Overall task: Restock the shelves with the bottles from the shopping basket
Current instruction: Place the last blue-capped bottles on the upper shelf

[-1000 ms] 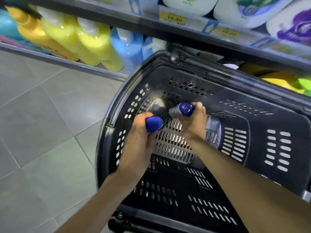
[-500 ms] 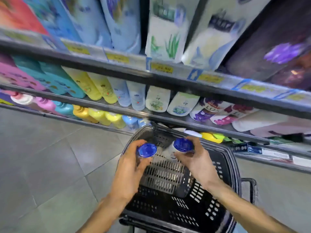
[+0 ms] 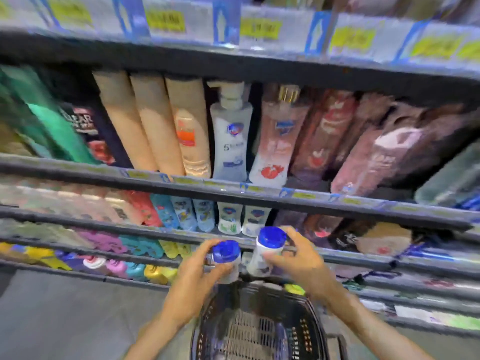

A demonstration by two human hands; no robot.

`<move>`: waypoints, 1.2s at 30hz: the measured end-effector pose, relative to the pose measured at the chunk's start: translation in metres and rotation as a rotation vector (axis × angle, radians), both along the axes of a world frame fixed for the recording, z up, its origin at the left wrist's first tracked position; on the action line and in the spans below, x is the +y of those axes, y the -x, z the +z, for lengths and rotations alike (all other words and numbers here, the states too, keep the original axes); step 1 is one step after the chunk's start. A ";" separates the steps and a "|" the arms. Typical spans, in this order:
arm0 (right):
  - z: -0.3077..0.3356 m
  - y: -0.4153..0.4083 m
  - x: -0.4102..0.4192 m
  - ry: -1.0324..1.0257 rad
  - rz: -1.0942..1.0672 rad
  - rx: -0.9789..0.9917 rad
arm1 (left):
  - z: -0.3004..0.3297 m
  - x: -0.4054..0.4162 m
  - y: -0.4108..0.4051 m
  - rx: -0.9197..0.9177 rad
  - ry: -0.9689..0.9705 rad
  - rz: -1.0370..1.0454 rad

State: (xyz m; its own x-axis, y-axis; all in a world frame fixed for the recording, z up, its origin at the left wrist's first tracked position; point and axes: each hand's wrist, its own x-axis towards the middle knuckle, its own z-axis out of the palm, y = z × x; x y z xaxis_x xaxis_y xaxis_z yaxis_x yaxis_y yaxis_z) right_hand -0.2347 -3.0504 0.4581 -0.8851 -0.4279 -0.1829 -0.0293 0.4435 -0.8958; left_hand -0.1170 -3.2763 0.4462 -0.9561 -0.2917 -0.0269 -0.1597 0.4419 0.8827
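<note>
While each hand grips one white bottle, the left hand (image 3: 197,271) wraps the left bottle (image 3: 226,263) and the right hand (image 3: 298,261) the right bottle (image 3: 267,253) at twelve o'clock above the basket (image 3: 259,331). Rigid plastic, likely light and slick; holding the body below the blue cap (image 3: 271,235) looks surest, since caps may twist. Shelves (image 3: 233,193) stand beyond.

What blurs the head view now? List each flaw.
Head view: motion smear leaves the yellow price tags unreadable; wide-angle bend curves the shelves; the left hand and right hand, each holding a blue-capped bottle above the basket, stay fairly sharp.
</note>
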 end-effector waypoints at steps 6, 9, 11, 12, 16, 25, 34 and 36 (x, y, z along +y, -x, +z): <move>0.145 -0.003 0.005 0.072 0.048 0.136 | 0.137 -0.007 0.004 0.153 0.070 -0.105; 0.209 -0.008 0.013 0.107 0.049 0.244 | 0.203 -0.007 0.007 0.253 0.084 -0.122; 0.250 -0.010 0.019 0.131 0.050 0.303 | 0.245 -0.005 0.011 0.315 0.115 -0.139; 0.269 -0.010 0.022 0.140 0.046 0.325 | 0.265 -0.005 0.013 0.354 0.126 -0.141; 0.345 -0.014 0.034 0.138 0.066 0.461 | 0.338 0.001 0.021 0.471 0.156 -0.169; 0.487 -0.009 0.053 0.308 0.062 0.647 | 0.481 0.020 0.044 0.730 0.270 -0.228; 0.611 0.018 0.058 0.436 -0.004 0.829 | 0.613 0.023 0.091 0.959 0.360 -0.171; 0.633 0.030 0.056 0.470 -0.032 0.865 | 0.636 0.020 0.106 0.979 0.370 -0.129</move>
